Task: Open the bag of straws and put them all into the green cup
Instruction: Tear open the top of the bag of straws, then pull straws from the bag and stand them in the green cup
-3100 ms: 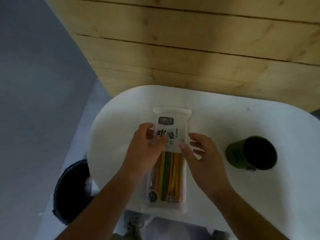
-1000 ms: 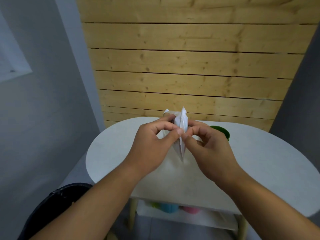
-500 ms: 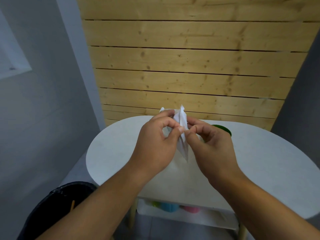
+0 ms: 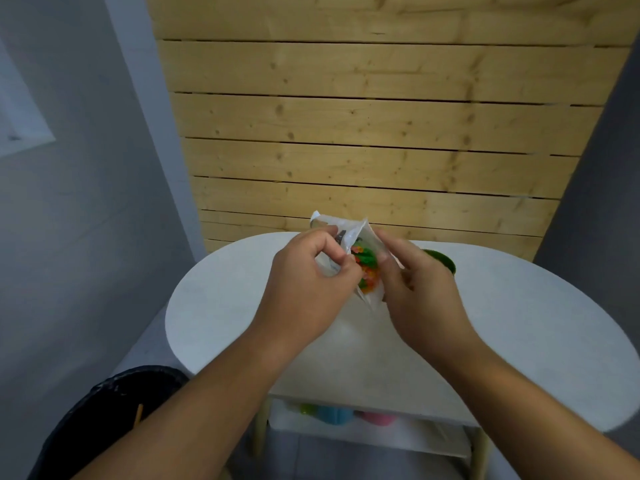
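Over the table: a person holds a bag [image 4: 362, 233] of straws [image 4: 367, 268] up in both hands, clear of the white table [image 4: 519, 306] and in front of a wall of pine planks [image 4: 363, 133].
Change: half a second earlier the top of the bag was a closed, pinched edge between the hands; now its two sides are drawn apart and the coloured straw ends show in the gap.
Meaning for the task: the opening step looks done or nearly so, and none of the straws has reached the cup yet.
Left hand: the left hand [image 4: 304, 282] has its thumb and forefinger curled tight on the near side of the bag's mouth, pulling it leftward.
Right hand: the right hand [image 4: 419, 289] grips the opposite side with bent fingers [image 4: 384, 251] and holds it out to the right.
Bag: thin, glossy, see-through plastic with a white printed top flap, crumpled where it is gripped and tapering to a slack corner below.
Straws: a tight bundle seen end-on, with small round tips in orange and green.
Cup: the green cup [image 4: 441, 261] stands on the table just behind the right hand, which hides most of it; only a dark, curved rim shows.
Table: a matt white top with rounded ends on pale wooden legs, and a shelf below holding blurred blue, green and pink shapes [image 4: 332, 414].
Floor: a black bin [image 4: 104, 410] sits at lower left.
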A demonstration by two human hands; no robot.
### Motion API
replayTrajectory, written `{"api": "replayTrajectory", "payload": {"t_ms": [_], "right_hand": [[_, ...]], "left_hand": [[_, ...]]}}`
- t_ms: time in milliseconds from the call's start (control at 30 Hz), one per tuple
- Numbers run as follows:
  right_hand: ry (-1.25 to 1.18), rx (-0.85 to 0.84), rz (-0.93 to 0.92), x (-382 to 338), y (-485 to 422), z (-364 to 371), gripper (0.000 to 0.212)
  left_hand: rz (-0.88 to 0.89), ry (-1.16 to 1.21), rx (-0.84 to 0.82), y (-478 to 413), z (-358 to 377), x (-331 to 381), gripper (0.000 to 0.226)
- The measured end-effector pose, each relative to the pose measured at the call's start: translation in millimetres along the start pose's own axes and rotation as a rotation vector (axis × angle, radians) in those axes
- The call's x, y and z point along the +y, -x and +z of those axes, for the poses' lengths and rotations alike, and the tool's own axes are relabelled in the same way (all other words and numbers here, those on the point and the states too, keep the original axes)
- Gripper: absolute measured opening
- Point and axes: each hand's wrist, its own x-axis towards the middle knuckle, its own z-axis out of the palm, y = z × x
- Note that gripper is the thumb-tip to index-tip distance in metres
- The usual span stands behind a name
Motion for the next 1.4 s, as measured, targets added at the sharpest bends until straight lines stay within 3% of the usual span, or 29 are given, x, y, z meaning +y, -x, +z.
{"api": "replayTrajectory", "payload": {"t_ms": [100, 233, 333, 433, 533, 667, 733, 867, 1000, 1067, 1200, 1333, 1400], "right_hand": [[-0.118, 0.040, 0.083, 3, -4, -2, 0.034], [-0.342, 0.085, 0.213, 1, -8, -6, 0.030], [-0.514, 0.083, 0.315, -2, -9, -7, 0.028], [-0.688, 0.030, 0.405, -4, -8, -7, 0.027], [-0.801, 0.010, 0.476, 0, -7, -10, 0.027], [-0.930, 0.040, 0.638, 8, -9, -15, 0.032], [-1.057, 0.077, 0.728, 9, -10, -13, 0.044], [-1.264, 0.130, 0.850, 9, -11, -9, 0.060], [-1.511, 0.028, 0.873, 5, -3, -6, 0.066], [-1.547, 0.032, 0.855, 6, -2, -3, 0.065], [-1.474, 0.115, 0.878, 12, -5, 0, 0.061], [-1.289, 0.221, 0.890, 15, -12, 0, 0.043], [-1.152, 0.172, 0.856, 15, -14, -2, 0.036]], "left_hand": [[-0.074, 0.128, 0.033, 2, 0, 2, 0.019], [-0.697, 0.382, -0.053, -4, 9, -11, 0.048], [-0.967, 0.857, -0.230, -11, 22, -31, 0.073], [-0.906, 1.308, -0.184, -17, 34, -38, 0.073], [-0.775, 1.413, -0.045, -25, 38, -34, 0.062], [-0.650, 1.259, 0.052, -34, 37, -24, 0.041], [-0.570, 1.140, 0.122, -39, 35, -20, 0.036], [-0.338, 0.823, 0.204, -39, 29, -5, 0.045], [-0.193, 0.649, 0.163, -34, 30, 9, 0.050], [-0.215, 0.697, 0.122, -33, 31, 10, 0.050], [-0.428, 1.028, -0.093, -35, 30, 0, 0.055], [-0.535, 0.964, -0.297, -36, 19, -16, 0.046], [-0.594, 0.976, -0.263, -37, 12, -24, 0.045]]}}
